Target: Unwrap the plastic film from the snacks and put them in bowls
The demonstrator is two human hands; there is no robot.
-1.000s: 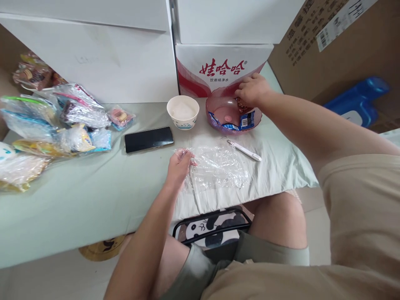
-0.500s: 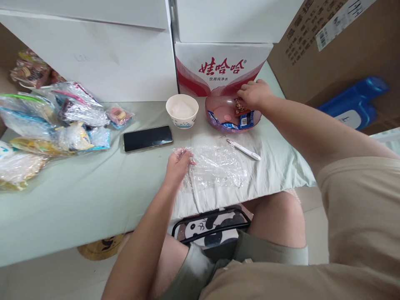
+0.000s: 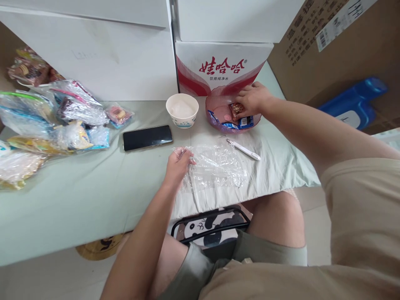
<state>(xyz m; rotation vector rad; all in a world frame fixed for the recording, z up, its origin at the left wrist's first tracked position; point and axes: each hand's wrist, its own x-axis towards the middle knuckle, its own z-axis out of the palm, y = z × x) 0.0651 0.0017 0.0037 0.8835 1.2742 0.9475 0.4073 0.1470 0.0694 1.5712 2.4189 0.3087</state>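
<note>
Surroundings, as I see them from my seat. Table [image 3: 71, 200]: low, covered in pale green cloth, running across in front of me. White boxes [image 3: 93, 50]: large, stacked behind the table, filling the back. Printed carton [image 3: 223, 66]: white with red characters, standing at the table's far edge. Cardboard box [image 3: 340, 46]: brown, labelled, leaning in at my right. Blue plastic stool [image 3: 356, 104]: below that box. Floor [image 3: 315, 221]: pale, plain. Light: soft, even daylight, no hard shadows.
</note>
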